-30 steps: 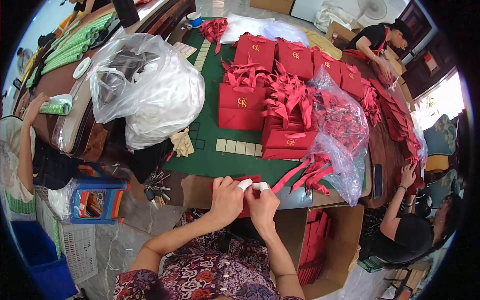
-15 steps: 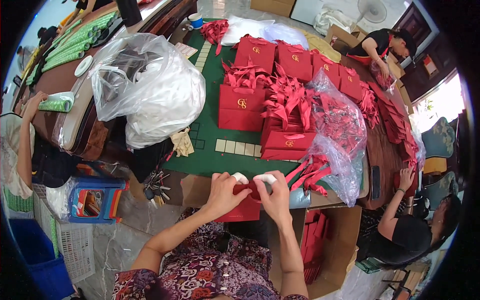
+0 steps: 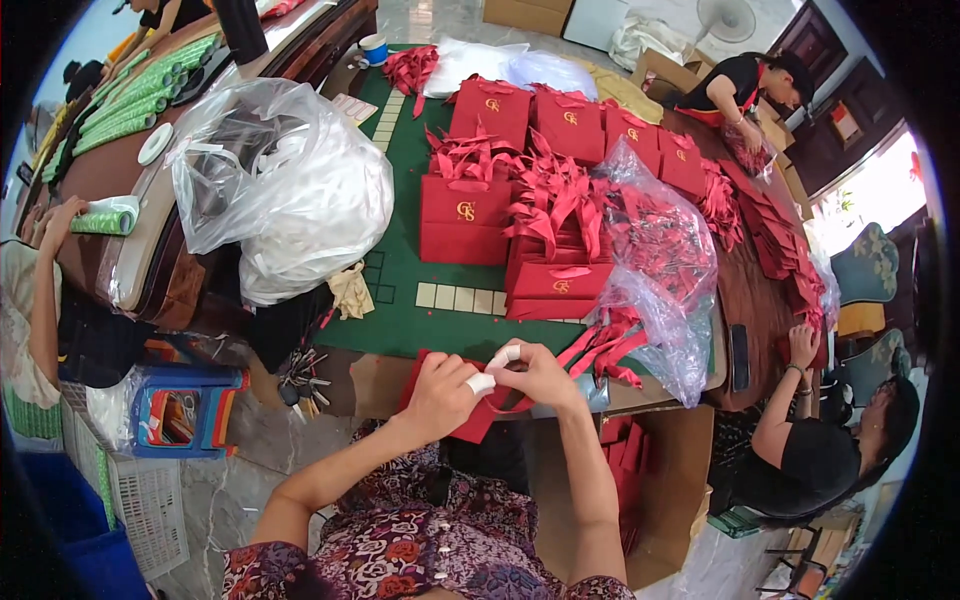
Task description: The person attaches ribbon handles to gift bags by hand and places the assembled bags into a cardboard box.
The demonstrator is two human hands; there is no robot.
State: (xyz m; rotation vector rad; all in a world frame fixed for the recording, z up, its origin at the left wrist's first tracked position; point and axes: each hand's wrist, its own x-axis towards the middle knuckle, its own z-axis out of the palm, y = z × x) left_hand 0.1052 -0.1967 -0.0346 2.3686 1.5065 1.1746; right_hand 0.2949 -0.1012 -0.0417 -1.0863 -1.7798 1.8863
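Note:
At the table's near edge, my left hand (image 3: pixel 445 395) is closed on a small red paper gift bag (image 3: pixel 472 428), which tilts beneath it. My right hand (image 3: pixel 540 375) is in a pinch beside it, and a red ribbon (image 3: pixel 520 405) loops out below its fingers. White wraps cover a fingertip on each hand. What lies between the pinching fingertips is partly hidden. Just beyond my right hand, loose red ribbons (image 3: pixel 605 350) trail from a clear plastic bag (image 3: pixel 660 260). Red gift bags with gold lettering and ribbon handles (image 3: pixel 465 225) stand in rows farther back.
A big clear bag of white material (image 3: pixel 310 200) sits left on the green tabletop (image 3: pixel 390 330). Under the table's right side stands a cardboard box (image 3: pixel 680 500) holding red bags. Co-workers sit at the right; another person's hand holds a green roll (image 3: pixel 105 220) at left. A phone (image 3: pixel 738 350) lies right.
The red bag has turned and tilted between my hands. My right hand has drawn the ribbon out into a loop, while my left hand has shifted over the bag. The view has shifted slightly.

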